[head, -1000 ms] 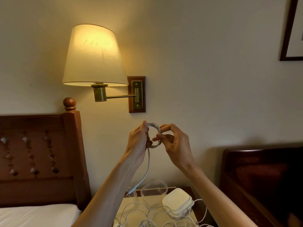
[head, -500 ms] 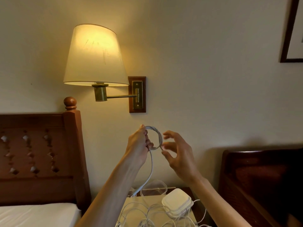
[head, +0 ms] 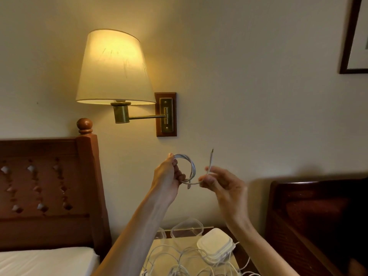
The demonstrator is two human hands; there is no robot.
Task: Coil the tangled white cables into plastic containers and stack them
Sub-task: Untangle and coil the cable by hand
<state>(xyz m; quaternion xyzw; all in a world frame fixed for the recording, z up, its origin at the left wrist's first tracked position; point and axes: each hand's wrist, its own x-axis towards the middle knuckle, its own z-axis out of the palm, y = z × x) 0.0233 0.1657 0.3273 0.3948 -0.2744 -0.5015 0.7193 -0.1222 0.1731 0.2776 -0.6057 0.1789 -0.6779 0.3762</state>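
A: Head camera looks up at the wall, both hands raised in front of it. What does the left hand (head: 168, 179) have?

B: It grips a small coil of white cable (head: 187, 169), fingers curled round the loops on their left side. The coil hangs upright in the air, below the lit wall lamp (head: 114, 68).

A: And the right hand (head: 223, 183)?

B: It pinches the free end of the same cable just beside the coil. The cable tip (head: 212, 152) sticks up above the fingers. That hand is blurred, so the finger detail is hard to read.

A: Where is the rest of the work?

B: Low in the frame, on the bedside table (head: 159, 244). A tangle of white cables (head: 179, 261) lies loose across its top. A stack of white lids (head: 216, 245) sits among them toward the right, and clear plastic containers (head: 187, 228) stand at the back edge near the wall.

A: Anything around it?

B: A wooden headboard (head: 49, 186) and white bedding (head: 45, 261) on the left, a dark wooden headboard (head: 318, 212) on the right, and a picture frame (head: 347, 36) in the upper right corner.
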